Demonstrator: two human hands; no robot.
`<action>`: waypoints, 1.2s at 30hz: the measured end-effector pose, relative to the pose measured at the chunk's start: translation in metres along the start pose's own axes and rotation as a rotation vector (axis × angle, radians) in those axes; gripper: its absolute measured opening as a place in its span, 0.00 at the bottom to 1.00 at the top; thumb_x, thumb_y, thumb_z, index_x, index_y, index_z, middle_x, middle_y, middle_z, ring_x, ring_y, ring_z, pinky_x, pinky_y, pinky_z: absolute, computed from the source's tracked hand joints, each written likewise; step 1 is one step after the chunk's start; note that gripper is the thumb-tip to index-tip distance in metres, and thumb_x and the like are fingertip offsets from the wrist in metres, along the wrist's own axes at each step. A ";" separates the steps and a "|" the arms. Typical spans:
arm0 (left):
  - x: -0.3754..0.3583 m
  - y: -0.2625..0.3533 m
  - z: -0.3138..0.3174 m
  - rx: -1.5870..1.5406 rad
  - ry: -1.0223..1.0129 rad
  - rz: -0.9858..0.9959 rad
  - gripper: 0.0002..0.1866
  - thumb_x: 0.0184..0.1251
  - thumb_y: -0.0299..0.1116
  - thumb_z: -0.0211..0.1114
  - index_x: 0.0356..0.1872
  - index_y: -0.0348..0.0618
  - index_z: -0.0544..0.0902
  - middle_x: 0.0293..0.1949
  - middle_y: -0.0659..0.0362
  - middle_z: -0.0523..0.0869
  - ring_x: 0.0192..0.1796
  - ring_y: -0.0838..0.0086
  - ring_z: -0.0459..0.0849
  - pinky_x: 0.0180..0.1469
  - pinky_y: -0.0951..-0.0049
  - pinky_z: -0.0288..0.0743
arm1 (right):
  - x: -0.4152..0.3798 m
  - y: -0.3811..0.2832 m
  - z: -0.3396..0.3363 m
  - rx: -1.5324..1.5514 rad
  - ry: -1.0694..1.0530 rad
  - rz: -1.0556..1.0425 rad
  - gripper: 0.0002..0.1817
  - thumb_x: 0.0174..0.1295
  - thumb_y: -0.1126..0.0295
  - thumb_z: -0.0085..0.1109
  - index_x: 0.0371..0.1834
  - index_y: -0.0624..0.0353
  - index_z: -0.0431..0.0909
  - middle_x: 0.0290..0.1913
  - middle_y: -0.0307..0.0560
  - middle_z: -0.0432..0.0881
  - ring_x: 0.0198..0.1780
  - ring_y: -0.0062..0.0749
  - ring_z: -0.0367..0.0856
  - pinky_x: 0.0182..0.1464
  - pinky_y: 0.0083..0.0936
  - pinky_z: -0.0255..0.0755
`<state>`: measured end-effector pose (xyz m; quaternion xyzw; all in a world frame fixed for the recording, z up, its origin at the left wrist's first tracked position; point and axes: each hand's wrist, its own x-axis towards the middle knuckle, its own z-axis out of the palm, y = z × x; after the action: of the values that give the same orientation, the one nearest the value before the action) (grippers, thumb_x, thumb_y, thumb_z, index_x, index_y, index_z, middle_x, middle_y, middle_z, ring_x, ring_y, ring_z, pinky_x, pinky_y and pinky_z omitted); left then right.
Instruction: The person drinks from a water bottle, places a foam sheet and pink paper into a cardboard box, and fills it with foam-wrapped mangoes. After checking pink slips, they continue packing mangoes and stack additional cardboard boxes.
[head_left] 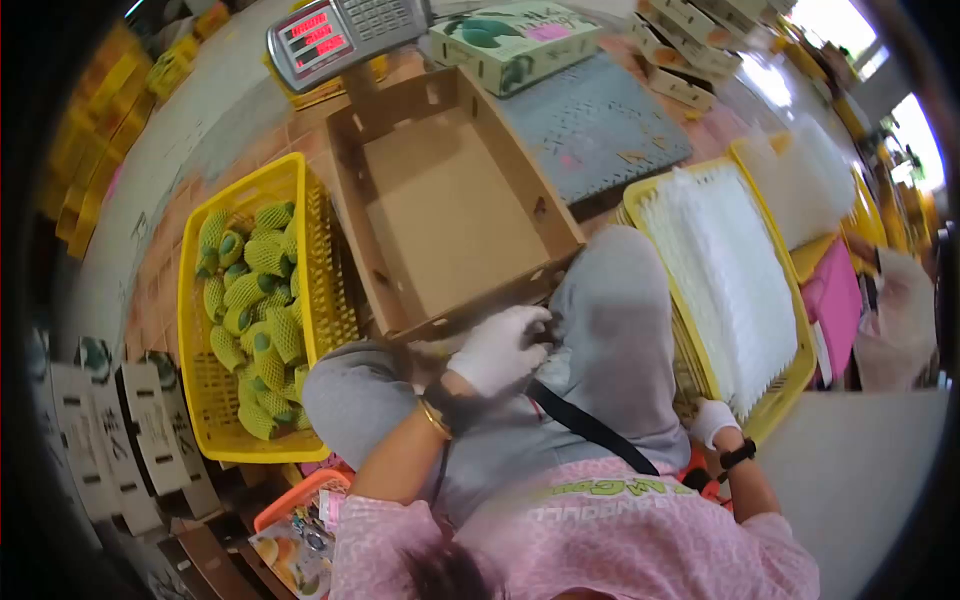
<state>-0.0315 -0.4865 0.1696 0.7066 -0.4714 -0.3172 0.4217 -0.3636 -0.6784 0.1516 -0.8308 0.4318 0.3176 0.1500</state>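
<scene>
My left hand [498, 352], in a white glove with dark fingertips, hovers over my lap near the front edge of an open cardboard box [455, 215]. Its fingers are loosely bent and apart, and no object shows in them. Down at the right, my right hand [714, 421], also gloved in white, is at the near corner of a yellow basket [792, 385]. Most of its fingers are hidden against that corner. White foam sleeves [715, 270] lie piled in the basket. Left of the box, a yellow crate [200, 400] holds several green mangoes [265, 255] in yellow-green foam nets.
A digital scale [345, 40] with red numbers stands behind the box. Farther back, a printed carton [515, 45] rests by a grey metal platform [610, 125]. Folded cartons [150, 430] stand at left, and an orange basket [300, 495] sits beside me. A person [895, 320] is at far right.
</scene>
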 end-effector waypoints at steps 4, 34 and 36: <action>-0.004 0.007 -0.023 -0.223 -0.085 0.050 0.17 0.51 0.28 0.61 0.45 0.38 0.76 0.34 0.54 0.81 0.37 0.71 0.80 0.43 0.74 0.73 | -0.005 -0.024 -0.083 -0.119 0.226 -0.077 0.11 0.50 0.63 0.56 0.31 0.60 0.78 0.26 0.56 0.79 0.30 0.47 0.79 0.35 0.34 0.72; -0.063 0.011 -0.177 0.653 0.768 -0.624 0.29 0.46 0.42 0.66 0.50 0.40 0.73 0.32 0.49 0.82 0.38 0.59 0.81 0.43 0.65 0.73 | 0.070 -0.291 -0.243 -0.572 0.620 -0.691 0.18 0.48 0.59 0.59 0.34 0.62 0.74 0.30 0.57 0.79 0.35 0.51 0.79 0.38 0.41 0.71; -0.058 0.022 -0.209 0.456 0.933 -0.506 0.25 0.53 0.37 0.64 0.52 0.38 0.72 0.31 0.52 0.81 0.34 0.69 0.80 0.39 0.72 0.73 | 0.047 -0.331 -0.275 -0.666 0.596 -0.688 0.15 0.46 0.62 0.59 0.31 0.61 0.76 0.30 0.56 0.79 0.35 0.49 0.79 0.39 0.38 0.72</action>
<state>0.1160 -0.3742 0.2851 0.9355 -0.1083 0.0470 0.3329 0.0349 -0.6595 0.3196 -0.9800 0.0360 0.1212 -0.1539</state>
